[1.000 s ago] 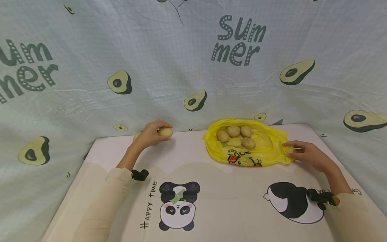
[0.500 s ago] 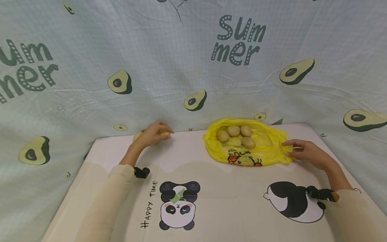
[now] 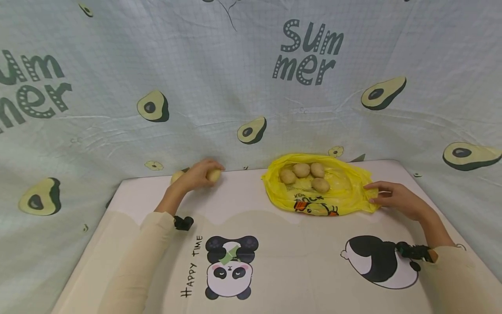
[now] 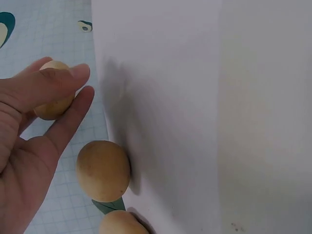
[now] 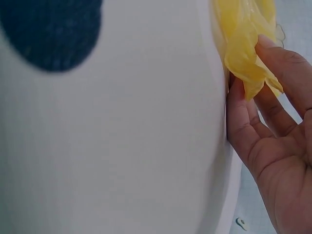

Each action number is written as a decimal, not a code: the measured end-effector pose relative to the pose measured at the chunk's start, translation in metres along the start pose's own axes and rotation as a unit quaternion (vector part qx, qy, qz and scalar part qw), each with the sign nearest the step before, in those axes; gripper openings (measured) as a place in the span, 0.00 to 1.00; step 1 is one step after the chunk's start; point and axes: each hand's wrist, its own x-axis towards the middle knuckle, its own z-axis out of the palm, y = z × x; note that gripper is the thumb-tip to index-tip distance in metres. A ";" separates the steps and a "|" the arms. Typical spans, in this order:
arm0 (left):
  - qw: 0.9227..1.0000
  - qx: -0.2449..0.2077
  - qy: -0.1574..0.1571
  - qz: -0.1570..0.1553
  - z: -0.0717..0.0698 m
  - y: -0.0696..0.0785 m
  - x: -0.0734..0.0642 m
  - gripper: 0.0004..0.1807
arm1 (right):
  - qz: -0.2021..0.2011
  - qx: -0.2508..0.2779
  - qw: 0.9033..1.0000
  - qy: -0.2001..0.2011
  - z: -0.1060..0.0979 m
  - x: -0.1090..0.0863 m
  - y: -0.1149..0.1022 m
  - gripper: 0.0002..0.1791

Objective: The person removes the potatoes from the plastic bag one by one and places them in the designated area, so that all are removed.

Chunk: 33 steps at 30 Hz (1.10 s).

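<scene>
In the head view, my left hand (image 3: 196, 175) is at the table's far left edge, gripping a potato (image 3: 213, 175). The left wrist view shows thumb and fingers curled round this potato (image 4: 53, 108). Another potato (image 4: 103, 170) lies just below that hand, with part of one more potato (image 4: 121, 223) at the frame's bottom. A yellow plastic bag (image 3: 353, 203) lies spread with its mouth facing up, several potatoes (image 3: 320, 185) inside. My right hand (image 3: 404, 200) pinches the bag's right end; up close, thumb and fingers hold the crumpled yellow plastic (image 5: 246, 58).
The pale table (image 3: 298, 253) carries printed pandas and lettering. Behind its far edge hangs a cloth (image 3: 196, 87) with avocado prints. A black wrist camera (image 3: 183, 223) sits on the left wrist, another black device (image 3: 413, 251) on the right.
My left fingers have closed further over the potato, which showed more in front of them a second ago. The right hand and the bag stay nearly the same.
</scene>
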 end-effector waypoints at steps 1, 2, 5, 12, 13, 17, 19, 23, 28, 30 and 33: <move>1.000 0.006 -0.007 0.003 0.000 0.000 0.000 0.28 | 0.000 0.000 1.000 0.001 0.000 0.000 0.000 0.33; 1.000 0.012 -0.014 0.007 -0.001 -0.001 0.000 0.27 | -0.001 0.000 1.000 0.001 0.000 0.000 0.000 0.33; 0.999 0.020 -0.023 0.015 -0.002 -0.003 0.002 0.28 | -0.004 -0.001 1.000 0.003 0.000 0.000 0.000 0.33; 0.999 0.035 -0.030 0.027 -0.007 -0.010 0.006 0.30 | -0.001 -0.003 1.000 0.004 0.001 0.000 0.000 0.33; 0.998 0.042 -0.034 0.025 -0.007 -0.011 0.007 0.30 | 0.000 -0.003 1.000 0.004 0.001 0.000 0.000 0.33; 0.996 0.067 -0.057 0.013 -0.007 -0.011 0.009 0.30 | -0.004 -0.004 1.000 0.006 0.001 -0.001 0.000 0.33; 0.994 0.080 -0.068 -0.001 -0.006 -0.011 0.009 0.30 | -0.006 -0.004 1.000 0.007 0.002 -0.001 -0.001 0.32; 0.993 0.089 -0.075 -0.016 -0.005 -0.015 0.009 0.30 | -0.009 -0.006 1.000 0.009 0.003 0.000 0.000 0.32; 0.993 0.089 -0.076 -0.030 -0.004 -0.018 0.010 0.30 | -0.009 -0.011 1.000 0.012 0.003 0.000 0.000 0.31; 0.992 0.091 -0.076 -0.030 -0.004 -0.018 0.010 0.30 | -0.009 -0.012 1.000 0.013 0.002 0.000 0.001 0.31; 0.993 0.090 -0.076 -0.031 -0.004 -0.017 0.011 0.30 | -0.009 -0.011 1.000 0.013 0.002 -0.001 0.001 0.31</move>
